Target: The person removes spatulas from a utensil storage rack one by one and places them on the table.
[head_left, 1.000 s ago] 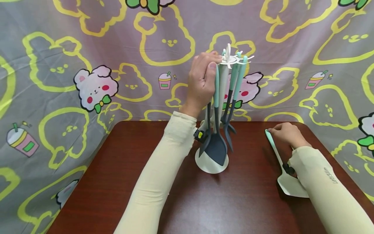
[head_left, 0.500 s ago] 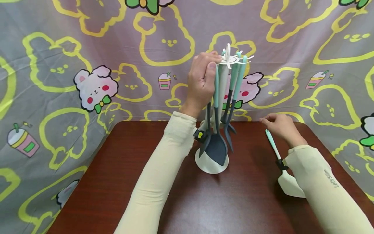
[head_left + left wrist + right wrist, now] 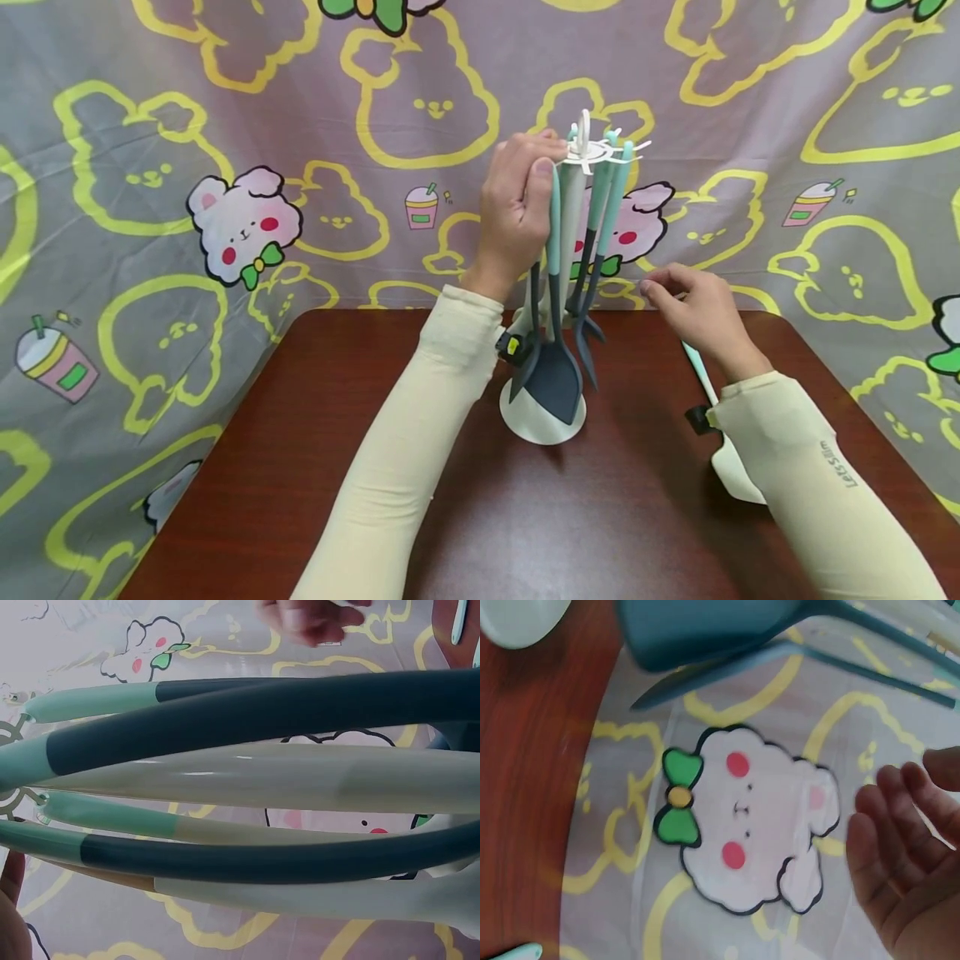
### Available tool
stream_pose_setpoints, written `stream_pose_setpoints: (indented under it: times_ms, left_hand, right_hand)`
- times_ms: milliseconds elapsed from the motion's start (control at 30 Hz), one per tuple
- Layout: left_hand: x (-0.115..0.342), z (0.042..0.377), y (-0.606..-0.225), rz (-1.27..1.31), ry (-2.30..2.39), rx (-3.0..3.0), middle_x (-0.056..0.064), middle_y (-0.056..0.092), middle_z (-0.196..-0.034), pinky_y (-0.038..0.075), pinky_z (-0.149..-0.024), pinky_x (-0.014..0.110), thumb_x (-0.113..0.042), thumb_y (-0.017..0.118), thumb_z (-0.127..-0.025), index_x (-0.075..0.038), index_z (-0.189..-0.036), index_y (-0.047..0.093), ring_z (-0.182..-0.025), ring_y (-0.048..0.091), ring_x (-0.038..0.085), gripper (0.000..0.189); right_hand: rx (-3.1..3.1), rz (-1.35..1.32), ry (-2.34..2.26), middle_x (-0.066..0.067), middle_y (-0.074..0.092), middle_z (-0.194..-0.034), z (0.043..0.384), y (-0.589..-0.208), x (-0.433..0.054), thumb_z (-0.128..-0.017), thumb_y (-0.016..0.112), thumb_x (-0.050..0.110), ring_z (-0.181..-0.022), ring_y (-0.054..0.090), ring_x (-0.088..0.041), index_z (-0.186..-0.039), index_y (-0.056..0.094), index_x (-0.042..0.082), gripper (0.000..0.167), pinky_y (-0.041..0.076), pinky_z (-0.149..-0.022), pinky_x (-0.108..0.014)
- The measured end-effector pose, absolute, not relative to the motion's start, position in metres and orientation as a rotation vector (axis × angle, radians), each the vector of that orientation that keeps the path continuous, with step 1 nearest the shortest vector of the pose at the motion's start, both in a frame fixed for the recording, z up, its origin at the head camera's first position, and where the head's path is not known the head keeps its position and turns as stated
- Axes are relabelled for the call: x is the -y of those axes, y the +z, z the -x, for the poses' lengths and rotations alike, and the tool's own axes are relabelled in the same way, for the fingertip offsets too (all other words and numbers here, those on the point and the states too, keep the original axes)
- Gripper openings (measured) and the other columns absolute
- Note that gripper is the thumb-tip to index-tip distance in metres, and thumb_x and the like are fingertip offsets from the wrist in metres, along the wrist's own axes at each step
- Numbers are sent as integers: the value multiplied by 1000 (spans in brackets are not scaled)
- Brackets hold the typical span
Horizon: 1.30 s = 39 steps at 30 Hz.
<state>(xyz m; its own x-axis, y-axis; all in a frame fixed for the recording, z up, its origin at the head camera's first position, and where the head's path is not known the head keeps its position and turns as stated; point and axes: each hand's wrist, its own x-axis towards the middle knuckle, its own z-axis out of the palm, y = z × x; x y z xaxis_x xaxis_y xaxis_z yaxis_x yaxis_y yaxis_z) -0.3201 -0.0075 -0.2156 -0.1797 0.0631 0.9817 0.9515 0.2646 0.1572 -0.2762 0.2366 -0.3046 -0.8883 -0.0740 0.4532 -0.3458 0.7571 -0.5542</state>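
Your loose, empty right hand (image 3: 699,312) leaves the flat white-and-mint spatula (image 3: 735,473), now down, right of the tall white plastic rack (image 3: 573,208) your left hand (image 3: 516,200) grips.

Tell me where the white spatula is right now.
In the head view, the white spatula lies on the right side of the table, to the right of the utensil rack, partly hidden behind the right hand and sleeve.
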Motion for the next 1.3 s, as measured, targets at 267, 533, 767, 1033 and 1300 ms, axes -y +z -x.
stream_pose_setpoints:
  times_ms: [267,533,767,1033,1300]
  left_hand:
    - [7,320,-216,986,-1082,1497,20,69,-102,39,-112,24,-7,43,-97,4,-99,68,-113,62,32,27]
    - [6,320,-217,988,-1077,1496,20,68,-102,40,-111,24,-8,43,-97,4,-99,68,-112,61,32,28]
    - [6,320,-217,979,-1084,1486,20,69,-102,40,-111,24,-8,43,-97,4,-99,68,-112,61,32,28]
    - [7,321,-218,976,-1078,1455,20,69,-100,42,-110,25,-7,43,-96,5,-97,68,-108,61,34,27]
    - [7,319,-218,983,-1089,1458,21,69,-102,41,-111,26,-7,44,-96,5,-98,68,-110,60,34,27]
  right_hand:
    - [2266,-369,1113,13,66,-82,275,-303,-218,-96,63,21,-69,59,8,-106,71,4,21,46,-62,-7]
    - [2201,-415,1115,2,69,-90,272,-298,-203,-96,62,20,-75,56,9,-108,71,3,23,45,-67,-8]
    - [2221,-485,1165,-13,71,-112,267,-290,-190,-97,60,16,-89,56,8,-119,68,5,26,45,-75,-8]
    - [2251,-487,1242,-14,69,-118,268,-290,-175,-97,57,12,-88,57,10,-126,63,4,31,47,-75,-11]
    - [2259,-491,1237,-13,70,-102,270,-291,-167,-98,59,17,-80,57,7,-121,64,3,28,48,-71,-10]
